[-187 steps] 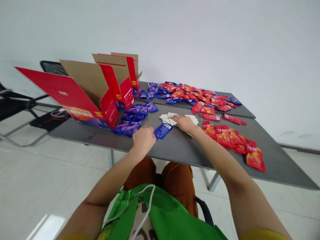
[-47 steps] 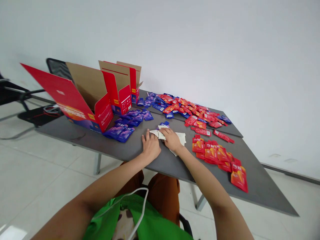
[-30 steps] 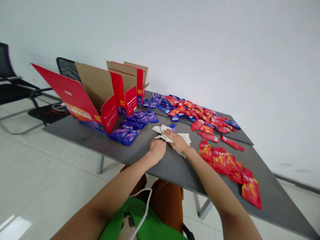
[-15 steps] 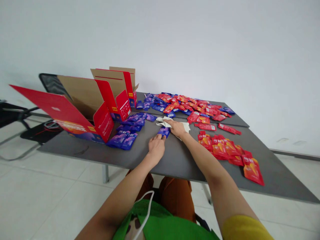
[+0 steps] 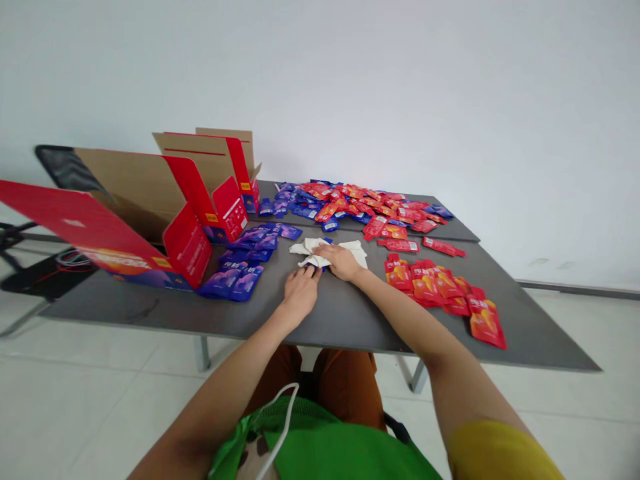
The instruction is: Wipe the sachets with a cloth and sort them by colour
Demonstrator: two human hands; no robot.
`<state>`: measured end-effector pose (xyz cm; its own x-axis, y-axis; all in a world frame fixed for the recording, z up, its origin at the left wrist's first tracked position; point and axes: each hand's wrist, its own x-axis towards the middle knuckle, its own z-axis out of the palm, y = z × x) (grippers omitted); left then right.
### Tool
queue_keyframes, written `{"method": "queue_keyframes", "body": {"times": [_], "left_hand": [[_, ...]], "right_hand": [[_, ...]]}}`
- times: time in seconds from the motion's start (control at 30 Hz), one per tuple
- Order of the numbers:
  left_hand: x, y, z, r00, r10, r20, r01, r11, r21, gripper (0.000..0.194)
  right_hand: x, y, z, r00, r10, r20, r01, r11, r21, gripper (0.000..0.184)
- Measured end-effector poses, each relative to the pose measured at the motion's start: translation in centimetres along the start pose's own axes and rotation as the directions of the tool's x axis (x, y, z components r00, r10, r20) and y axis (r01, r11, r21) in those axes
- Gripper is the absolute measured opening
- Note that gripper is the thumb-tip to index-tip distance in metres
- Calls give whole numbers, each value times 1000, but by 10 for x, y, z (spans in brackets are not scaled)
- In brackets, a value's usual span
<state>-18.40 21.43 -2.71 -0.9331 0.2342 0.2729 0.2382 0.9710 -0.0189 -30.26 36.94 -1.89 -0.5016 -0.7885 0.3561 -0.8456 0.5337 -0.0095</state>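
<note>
My right hand [image 5: 339, 260] lies on a crumpled white cloth [image 5: 356, 249] in the middle of the grey table [image 5: 350, 320], its fingers curled down and pressing the cloth. A blue packet [image 5: 315, 268] lies under the cloth, and only a small edge of it shows. The fingertips of my left hand [image 5: 300, 291] hold the near end of that packet just left of my right hand. Both hands touch each other at the cloth.
A large open red cardboard box [image 5: 150, 220] and a second one [image 5: 220, 177] stand at the left. Blue packets [image 5: 240, 267] lie beside them, red packets [image 5: 440, 290] lie in a row at the right, and a mixed heap [image 5: 360, 203] lies at the back. A black chair [image 5: 60, 167] stands behind the boxes.
Half a second ago the blue packet lay uncovered between my hands. The cloth and my right hand have come toward me over it. My left hand stays at its near end.
</note>
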Motion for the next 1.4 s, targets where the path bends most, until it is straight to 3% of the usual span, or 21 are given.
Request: {"method": "queue_keyframes", "body": {"times": [0.1,0.23,0.3,0.5,0.63,0.73,0.87,0.97,1.07,1.17,1.27,1.4], "left_hand": [[0,-1,0,1000,9,26,-10,1000,30,60],[0,2,1,999,-7,33,6,1000,25,59],[-2,5,-1,999,-33,33,33,999,18,57],[-6,4,3,997,-77,-18,76,996,-39,54],[-3,3,8,996,-69,-49,66,996,-57,44],[-2,3,9,996,-58,-61,54,996,-67,42],[-3,3,7,996,-69,-49,65,995,-74,49],[-4,3,5,997,-80,-16,79,995,-59,52],[-4,3,4,997,-78,7,78,996,-52,53],[-4,3,4,997,-76,9,77,995,-59,53],[-4,2,5,997,-83,0,82,994,-75,53],[-3,1,5,998,-66,-21,65,995,-81,52]], "right_hand": [[14,9,-6,997,74,39,-69,991,-113,58],[30,17,-16,946,322,34,-307,926,-219,58],[32,15,-20,937,348,33,-333,918,-214,58],[7,-15,-20,969,230,-93,-243,955,-167,60],[-15,-29,-10,1000,-17,-26,15,998,-69,63],[-16,-25,-5,998,-57,-12,56,997,-58,61],[5,-12,-8,993,114,3,-112,977,-184,50],[28,-5,-12,955,296,26,-278,920,-276,47],[44,0,-17,921,386,57,-349,879,-324,47],[44,5,-26,956,294,26,-278,927,-250,52],[28,9,-35,997,72,-9,-72,996,-50,59],[1,8,-30,993,-113,22,107,976,189,63]]}}
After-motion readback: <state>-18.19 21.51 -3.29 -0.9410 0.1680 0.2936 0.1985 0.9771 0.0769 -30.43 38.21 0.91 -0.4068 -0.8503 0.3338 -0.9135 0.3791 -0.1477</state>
